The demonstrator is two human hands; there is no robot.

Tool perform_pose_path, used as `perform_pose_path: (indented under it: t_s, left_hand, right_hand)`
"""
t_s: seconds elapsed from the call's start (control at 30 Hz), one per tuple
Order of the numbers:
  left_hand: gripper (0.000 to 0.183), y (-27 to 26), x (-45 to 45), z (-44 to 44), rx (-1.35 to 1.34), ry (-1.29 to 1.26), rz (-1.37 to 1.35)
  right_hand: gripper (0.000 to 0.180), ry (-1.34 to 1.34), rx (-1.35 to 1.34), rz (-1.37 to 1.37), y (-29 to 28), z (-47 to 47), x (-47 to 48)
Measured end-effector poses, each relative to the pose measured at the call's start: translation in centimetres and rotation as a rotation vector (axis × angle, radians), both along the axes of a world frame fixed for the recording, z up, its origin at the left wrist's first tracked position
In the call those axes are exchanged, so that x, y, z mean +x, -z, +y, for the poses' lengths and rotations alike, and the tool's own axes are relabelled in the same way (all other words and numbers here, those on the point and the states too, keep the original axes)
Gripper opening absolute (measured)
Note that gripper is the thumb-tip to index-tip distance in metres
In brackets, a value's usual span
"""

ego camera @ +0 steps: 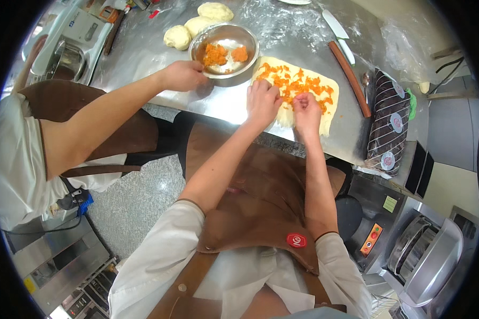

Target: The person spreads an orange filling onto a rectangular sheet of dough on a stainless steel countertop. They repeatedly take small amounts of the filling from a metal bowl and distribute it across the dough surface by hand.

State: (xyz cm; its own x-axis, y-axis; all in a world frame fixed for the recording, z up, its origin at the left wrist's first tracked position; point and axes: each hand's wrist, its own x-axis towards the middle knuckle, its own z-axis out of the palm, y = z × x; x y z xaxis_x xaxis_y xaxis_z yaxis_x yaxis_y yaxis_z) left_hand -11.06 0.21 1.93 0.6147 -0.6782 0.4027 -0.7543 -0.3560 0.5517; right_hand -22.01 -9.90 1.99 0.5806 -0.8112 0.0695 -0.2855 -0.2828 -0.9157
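Note:
A flattened sheet of pale dough lies on the steel worktable in front of me, scattered with orange mashed filling. My left hand rests over the dough's left part, fingers bent down onto it; whether it pinches anything is hidden. Over the lower middle, my right hand has its fingertips drawn together beside the filling, and I cannot make out what is between them. Up and to the left stands a steel bowl with two lumps of the orange filling. A co-worker's hand holds its rim.
Several dough balls sit behind the bowl. To the right lie a wooden rolling pin, a white-handled knife, a spoon and a dark striped packet. The co-worker stands close at my left. A kitchen scale is at far left.

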Motion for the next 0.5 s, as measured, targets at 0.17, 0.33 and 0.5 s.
perform_pose_path:
  t_s: [0.17, 0.33, 0.5]
  left_hand:
    - [0.014, 0.9, 0.1, 0.2, 0.012, 0.0, -0.015]
    - [0.016, -0.1, -0.2, 0.7, -0.038, 0.006, 0.012]
    - [0.019, 0.7, -1.9, 0.6, -0.072, 0.104, -0.007]
  right_hand:
    - [0.007, -0.083, -0.558, 0.151, 0.4, 0.8, 0.5]
    - [0.009, 0.105, -0.253, -0.025, 0.4, 0.1, -0.7]
    - [0.009, 0.07, -0.286, 0.081, 0.9, -0.1, -1.9]
